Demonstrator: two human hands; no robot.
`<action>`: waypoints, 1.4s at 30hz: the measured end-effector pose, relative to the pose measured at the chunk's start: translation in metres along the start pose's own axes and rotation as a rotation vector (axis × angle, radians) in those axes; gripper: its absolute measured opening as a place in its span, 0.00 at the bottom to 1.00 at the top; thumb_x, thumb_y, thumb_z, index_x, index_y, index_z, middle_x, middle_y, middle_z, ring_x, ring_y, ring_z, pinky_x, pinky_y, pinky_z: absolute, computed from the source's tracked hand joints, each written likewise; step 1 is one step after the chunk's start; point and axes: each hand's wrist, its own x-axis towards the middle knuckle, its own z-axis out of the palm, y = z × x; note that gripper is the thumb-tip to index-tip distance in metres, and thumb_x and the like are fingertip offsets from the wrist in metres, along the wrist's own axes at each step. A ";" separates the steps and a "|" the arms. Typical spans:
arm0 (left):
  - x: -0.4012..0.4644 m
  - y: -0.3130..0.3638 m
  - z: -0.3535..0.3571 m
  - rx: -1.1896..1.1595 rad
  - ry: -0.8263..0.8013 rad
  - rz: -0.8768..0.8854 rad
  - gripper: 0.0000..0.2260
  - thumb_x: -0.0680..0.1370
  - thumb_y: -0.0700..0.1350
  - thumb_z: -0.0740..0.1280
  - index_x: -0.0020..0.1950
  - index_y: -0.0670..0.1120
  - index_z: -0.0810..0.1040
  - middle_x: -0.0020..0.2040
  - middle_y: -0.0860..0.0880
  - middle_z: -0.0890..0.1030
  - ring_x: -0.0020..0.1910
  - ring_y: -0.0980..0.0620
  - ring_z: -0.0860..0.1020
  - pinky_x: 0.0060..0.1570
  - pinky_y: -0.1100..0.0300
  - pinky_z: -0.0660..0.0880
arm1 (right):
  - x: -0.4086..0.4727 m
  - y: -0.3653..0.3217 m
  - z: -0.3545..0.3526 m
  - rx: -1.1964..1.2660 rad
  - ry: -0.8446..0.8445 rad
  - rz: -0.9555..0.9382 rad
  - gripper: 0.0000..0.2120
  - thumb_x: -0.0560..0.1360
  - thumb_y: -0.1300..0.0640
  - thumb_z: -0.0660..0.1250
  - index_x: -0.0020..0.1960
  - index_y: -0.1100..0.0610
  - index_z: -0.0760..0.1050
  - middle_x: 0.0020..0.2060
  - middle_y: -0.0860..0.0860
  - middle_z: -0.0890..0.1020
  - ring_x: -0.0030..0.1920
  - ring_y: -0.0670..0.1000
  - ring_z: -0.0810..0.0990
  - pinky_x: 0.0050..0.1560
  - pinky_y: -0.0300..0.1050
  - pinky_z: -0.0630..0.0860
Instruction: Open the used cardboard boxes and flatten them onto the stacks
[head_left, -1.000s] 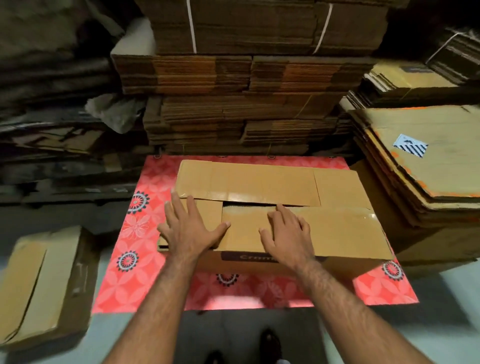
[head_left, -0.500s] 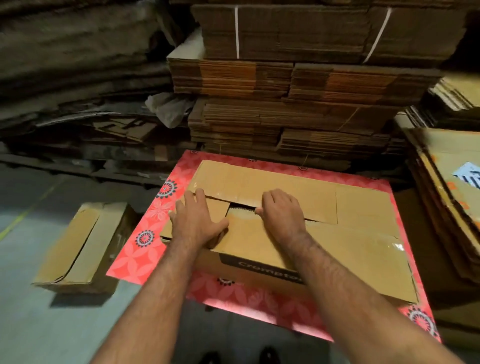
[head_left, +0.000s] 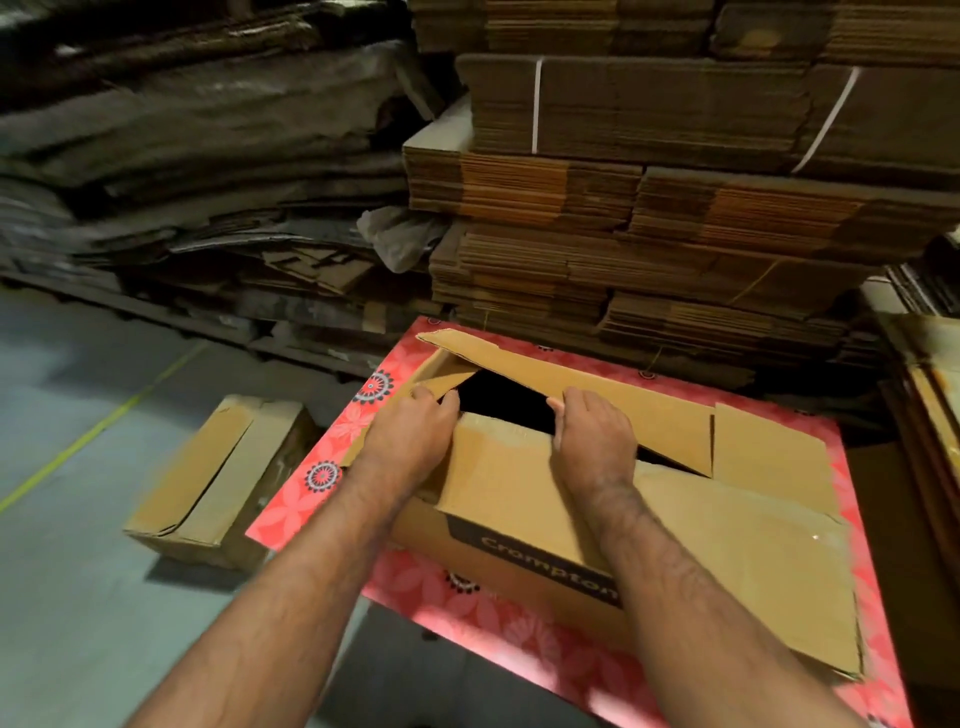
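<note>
Bare forearms (no sleeves, hair visible) and bare hands (head_left: 498, 441).

Both hands placed at the flap edges, forearms extended forward.

The left hand (head_left: 410, 431) is set palm-down, its fingers curled over a flap edge of the box (head_left: 524, 525). The right hand (head_left: 592, 441) is set alongside, well apart, its fingers hooked under the far flap edge. Both forearms are bare.

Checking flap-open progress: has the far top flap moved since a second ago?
Yes. The far flap has lifted off the Crompton box top, away from the near flap, exposing a dark gap.
</note>
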 end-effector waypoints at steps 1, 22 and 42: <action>-0.001 -0.005 -0.002 -0.010 0.005 -0.007 0.18 0.83 0.43 0.61 0.73 0.49 0.64 0.63 0.43 0.76 0.55 0.42 0.80 0.47 0.49 0.77 | 0.002 0.000 0.001 0.015 0.008 0.011 0.10 0.86 0.49 0.58 0.53 0.53 0.75 0.43 0.46 0.74 0.43 0.49 0.72 0.51 0.50 0.76; 0.059 -0.083 0.067 -0.720 -0.238 -0.236 0.32 0.83 0.66 0.51 0.67 0.42 0.77 0.65 0.33 0.78 0.63 0.33 0.77 0.61 0.45 0.75 | -0.019 0.001 -0.031 -0.040 -0.257 0.212 0.18 0.84 0.43 0.58 0.54 0.53 0.82 0.47 0.51 0.83 0.47 0.53 0.80 0.51 0.50 0.79; 0.017 -0.053 0.027 -0.577 -0.587 0.605 0.29 0.59 0.70 0.78 0.52 0.56 0.81 0.48 0.57 0.83 0.47 0.60 0.81 0.43 0.65 0.76 | -0.125 -0.034 -0.061 -0.237 -0.605 0.368 0.21 0.76 0.36 0.71 0.63 0.45 0.75 0.54 0.45 0.83 0.58 0.53 0.80 0.62 0.56 0.65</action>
